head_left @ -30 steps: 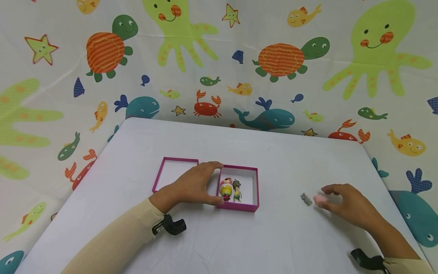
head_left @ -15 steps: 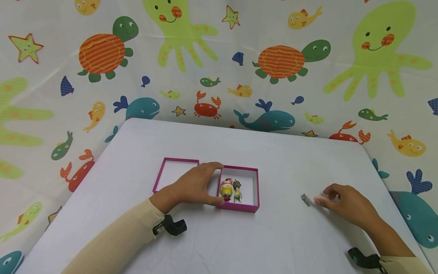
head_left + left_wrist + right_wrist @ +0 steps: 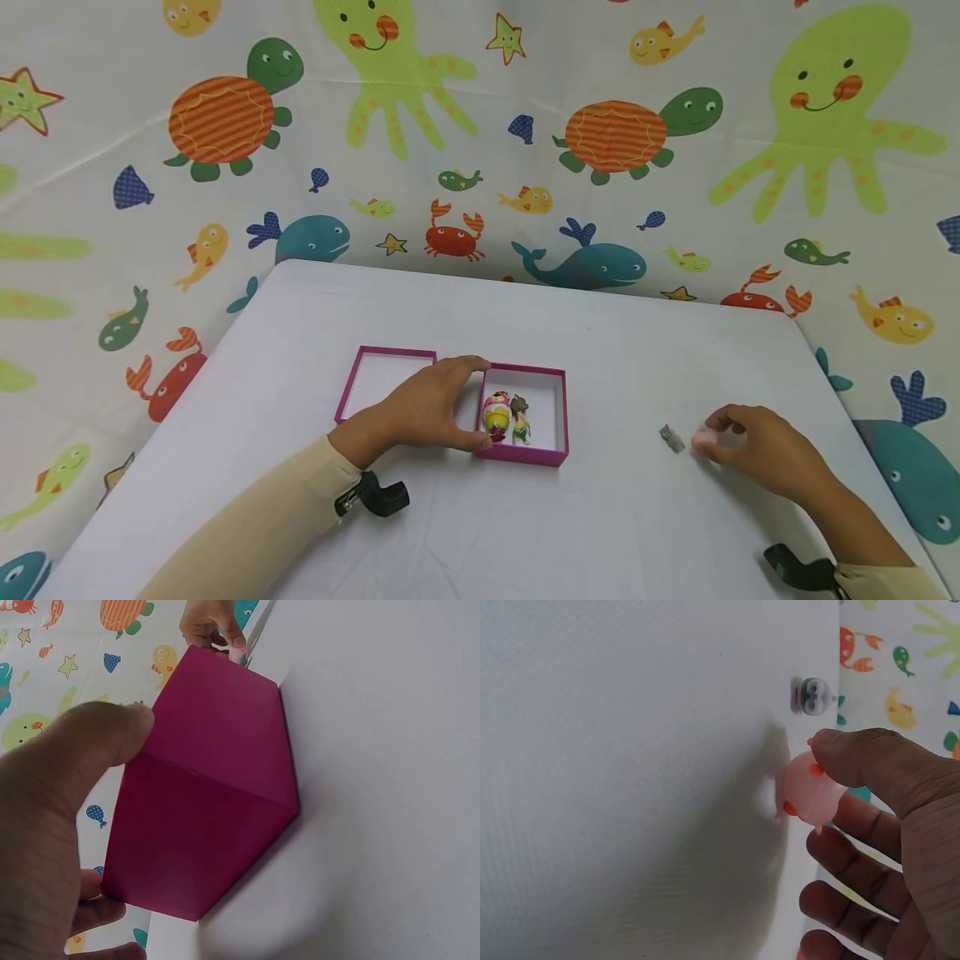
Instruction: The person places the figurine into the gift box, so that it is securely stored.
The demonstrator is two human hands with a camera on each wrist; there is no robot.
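My left hand (image 3: 420,404) holds the left side of a magenta box (image 3: 564,417), thumb at the near corner and fingers toward the far one. The left wrist view shows the thumb on the rim of the box (image 3: 217,757). Inside lie two small figurines, one in yellow and red (image 3: 497,417) and a slimmer one in green (image 3: 521,419). At the right, my right hand (image 3: 768,450) pinches a small pink toy figure (image 3: 814,787) with orange spots between thumb and finger, low over the table. Just left of it lies a small grey toy figure (image 3: 672,438).
The shallow magenta box lid (image 3: 358,371), white inside, lies left of the box, partly behind my left hand. A white cloth covers the table (image 3: 600,525). A curtain (image 3: 480,83) printed with sea animals hangs behind and at the sides.
The pink toy figure has shifted slightly right, away from the grey one, and my right thumb and finger have closed on it. My left hand and the box stay in place.
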